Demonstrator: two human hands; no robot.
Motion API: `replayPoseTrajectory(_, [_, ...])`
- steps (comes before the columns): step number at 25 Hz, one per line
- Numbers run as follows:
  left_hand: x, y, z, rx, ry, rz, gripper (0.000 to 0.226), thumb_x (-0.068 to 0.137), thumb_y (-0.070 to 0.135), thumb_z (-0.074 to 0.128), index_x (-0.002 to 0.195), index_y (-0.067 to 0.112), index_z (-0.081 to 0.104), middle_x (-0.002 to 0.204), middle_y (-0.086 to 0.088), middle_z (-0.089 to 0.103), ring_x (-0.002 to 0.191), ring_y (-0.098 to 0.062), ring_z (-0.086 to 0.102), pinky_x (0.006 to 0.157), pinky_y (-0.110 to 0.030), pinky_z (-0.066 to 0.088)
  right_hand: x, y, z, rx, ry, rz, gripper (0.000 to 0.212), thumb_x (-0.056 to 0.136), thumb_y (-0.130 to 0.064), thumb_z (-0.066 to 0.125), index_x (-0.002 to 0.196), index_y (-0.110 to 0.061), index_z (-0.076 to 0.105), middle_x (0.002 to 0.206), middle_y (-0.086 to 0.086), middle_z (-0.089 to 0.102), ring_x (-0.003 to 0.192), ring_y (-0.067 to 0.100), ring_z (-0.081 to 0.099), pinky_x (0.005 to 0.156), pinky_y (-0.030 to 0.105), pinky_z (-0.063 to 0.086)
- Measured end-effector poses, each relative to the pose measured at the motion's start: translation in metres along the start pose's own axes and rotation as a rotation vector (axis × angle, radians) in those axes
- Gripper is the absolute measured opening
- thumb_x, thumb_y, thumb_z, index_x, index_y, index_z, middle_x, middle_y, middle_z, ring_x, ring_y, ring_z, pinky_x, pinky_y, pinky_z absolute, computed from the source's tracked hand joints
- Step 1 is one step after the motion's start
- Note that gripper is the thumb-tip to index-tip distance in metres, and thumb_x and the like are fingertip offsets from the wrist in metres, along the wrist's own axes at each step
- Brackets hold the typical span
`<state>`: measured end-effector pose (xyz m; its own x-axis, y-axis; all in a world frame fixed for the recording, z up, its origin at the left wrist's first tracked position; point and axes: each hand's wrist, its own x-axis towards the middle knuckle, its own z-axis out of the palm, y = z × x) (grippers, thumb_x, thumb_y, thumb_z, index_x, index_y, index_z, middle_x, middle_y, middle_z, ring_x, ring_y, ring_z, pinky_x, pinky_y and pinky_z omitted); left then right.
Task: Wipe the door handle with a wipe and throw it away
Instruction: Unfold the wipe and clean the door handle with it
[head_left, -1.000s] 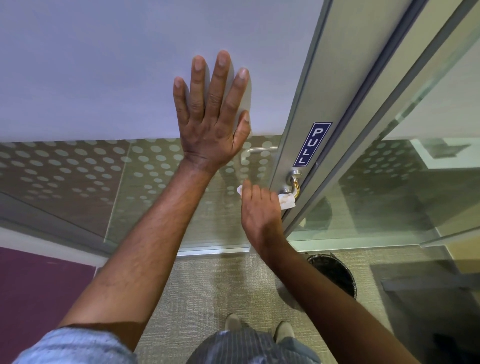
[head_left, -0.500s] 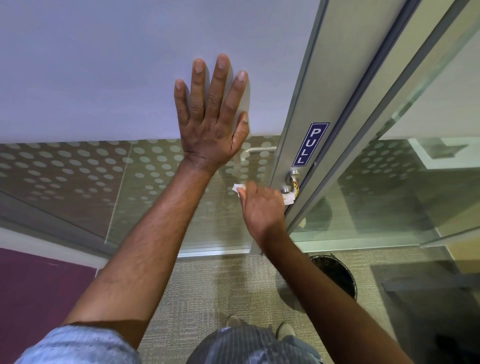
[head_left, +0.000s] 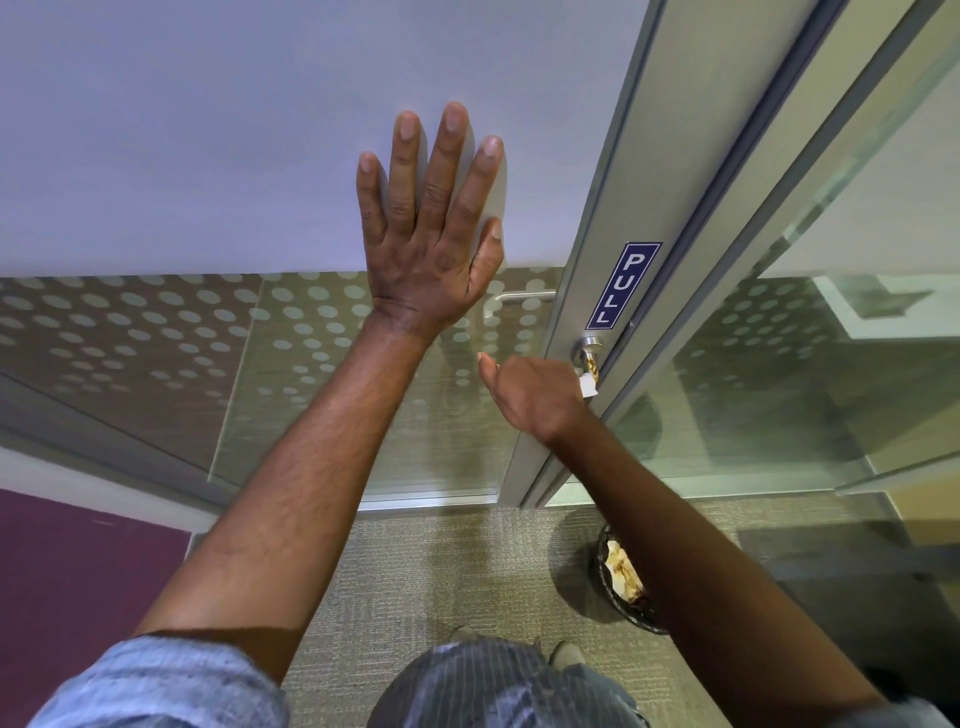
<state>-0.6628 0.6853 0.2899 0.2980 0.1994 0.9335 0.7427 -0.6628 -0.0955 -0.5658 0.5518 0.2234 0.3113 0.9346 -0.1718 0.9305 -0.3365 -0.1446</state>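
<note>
The right hand (head_left: 535, 397) is closed around the door handle (head_left: 589, 356), its fingers hidden; the wipe (head_left: 588, 385) peeks out beside the knuckles (a white corner only). The left hand (head_left: 431, 244) lies flat, fingers spread, on the door (head_left: 208, 130).

The right hand (head_left: 535, 397) is covering most of the wipe (head_left: 588, 386) and door handle (head_left: 590, 353); the right forearm is hiding part of the bin (head_left: 621, 582).

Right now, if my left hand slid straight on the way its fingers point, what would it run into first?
Probably nothing soon. The left hand lies flat on the door's frosted panel, fingers pointing up it, and that surface looks bare to the picture's top edge. The door's metal frame stands off to its right, out of that line.
</note>
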Motion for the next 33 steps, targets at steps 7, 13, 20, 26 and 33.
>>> replayPoseTrajectory(7, [0.000,0.000,0.000,-0.005,0.009,0.001,0.066,0.103,0.040,0.047,0.163,0.026,0.022,0.168,-0.008,0.014,0.164,-0.026,-0.011,0.132,-0.051,-0.005,-0.045,0.010,0.048,-0.032,0.511,-0.065,0.042,0.112,-0.038,0.032,0.099,-0.017,0.066,0.086,0.003,0.065,0.080,0.026,0.059,0.086,0.043,0.048])
replayPoseTrajectory(13, [-0.001,0.001,-0.001,-0.002,0.013,0.020,0.063,0.104,0.040,0.047,0.161,0.024,0.024,0.166,-0.011,0.014,0.153,-0.038,0.009,0.131,-0.050,-0.005,-0.057,0.026,0.085,0.241,0.713,-0.098,0.037,0.109,-0.018,0.041,0.139,-0.006,0.059,0.141,0.013,0.061,0.139,0.032,0.050,0.125,0.052,0.026])
replayPoseTrajectory(20, [0.002,0.002,-0.005,-0.002,0.014,0.011,0.056,0.104,0.037,0.047,0.156,0.018,0.037,0.159,-0.016,0.030,0.145,-0.048,0.027,0.131,-0.048,-0.005,-0.052,0.013,0.064,1.139,0.701,0.384,0.051,0.111,-0.017,0.036,0.161,-0.011,0.030,0.169,0.007,0.024,0.153,0.019,0.031,0.121,0.031,0.036])
replayPoseTrajectory(26, [0.003,0.003,-0.007,0.005,0.009,0.022,0.055,0.105,0.039,0.043,0.155,0.018,0.037,0.158,-0.016,0.030,0.144,-0.048,0.028,0.131,-0.047,-0.007,-0.021,0.025,0.025,2.007,0.500,0.825,0.030,0.108,-0.005,0.045,0.134,0.003,0.056,0.113,0.017,0.072,0.089,0.022,0.069,0.087,0.034,0.060])
replayPoseTrajectory(33, [0.001,0.001,-0.004,-0.014,0.007,0.018,0.058,0.104,0.039,0.045,0.158,0.020,0.033,0.162,-0.014,0.024,0.150,-0.042,0.014,0.131,-0.047,-0.008,-0.017,0.044,0.023,2.560,0.207,0.752,0.038,0.110,-0.039,0.044,0.079,-0.016,0.046,0.064,-0.001,0.034,0.056,0.015,0.034,0.105,0.048,0.050])
